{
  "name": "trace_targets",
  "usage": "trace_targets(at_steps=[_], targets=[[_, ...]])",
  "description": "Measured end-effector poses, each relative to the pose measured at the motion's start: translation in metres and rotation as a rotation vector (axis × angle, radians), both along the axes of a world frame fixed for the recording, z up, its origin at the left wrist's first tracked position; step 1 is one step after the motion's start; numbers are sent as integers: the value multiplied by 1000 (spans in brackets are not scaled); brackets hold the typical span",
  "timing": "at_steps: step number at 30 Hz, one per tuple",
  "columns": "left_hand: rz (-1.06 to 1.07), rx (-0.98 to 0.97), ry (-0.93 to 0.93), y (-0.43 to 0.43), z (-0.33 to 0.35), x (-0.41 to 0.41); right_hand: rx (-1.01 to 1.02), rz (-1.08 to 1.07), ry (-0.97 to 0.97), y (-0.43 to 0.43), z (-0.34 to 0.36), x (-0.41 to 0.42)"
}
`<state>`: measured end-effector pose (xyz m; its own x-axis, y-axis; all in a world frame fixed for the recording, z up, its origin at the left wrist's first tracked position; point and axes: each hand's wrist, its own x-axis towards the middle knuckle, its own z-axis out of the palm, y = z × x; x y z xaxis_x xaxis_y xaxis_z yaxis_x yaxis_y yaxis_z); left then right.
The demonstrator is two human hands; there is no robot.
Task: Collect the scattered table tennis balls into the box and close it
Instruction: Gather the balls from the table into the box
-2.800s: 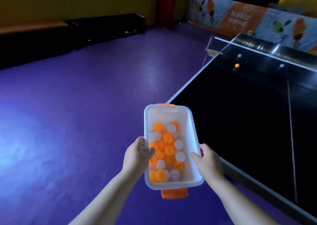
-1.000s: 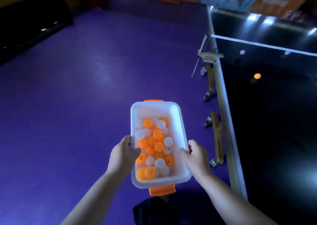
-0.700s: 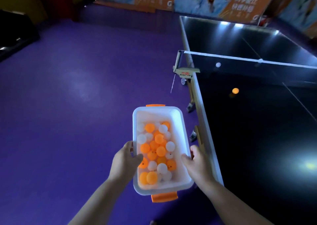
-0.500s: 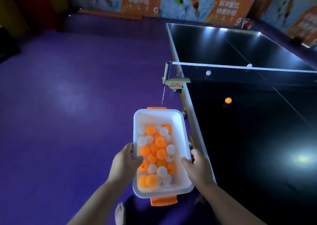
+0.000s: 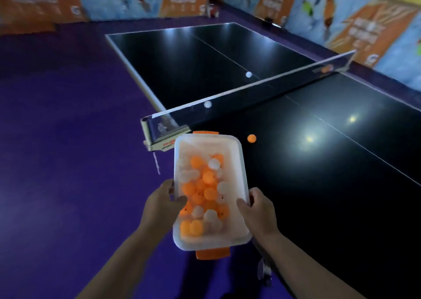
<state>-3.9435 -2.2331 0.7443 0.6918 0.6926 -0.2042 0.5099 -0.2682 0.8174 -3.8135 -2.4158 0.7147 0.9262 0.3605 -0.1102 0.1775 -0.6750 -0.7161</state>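
Net (image 5: 239, 98) stands btwn near side & 2 white balls (image 5: 248, 74); orange ball (image 5: 251, 138) has bare table (image 5: 319, 184) round it.

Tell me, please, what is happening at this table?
A person holds an open white box by its long sides, left hand and right hand, at the edge of the table. Orange and white balls partly fill it. Loose on the table: an orange ball before the net, a near white ball seen through the net, a far white ball beyond it. The box has no lid on.
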Motion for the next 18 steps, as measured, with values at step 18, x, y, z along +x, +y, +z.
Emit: trace_targets(at_steps=[18], targets=[[-626, 74, -27, 7, -24, 301, 233, -635, 102, -37, -11, 175]])
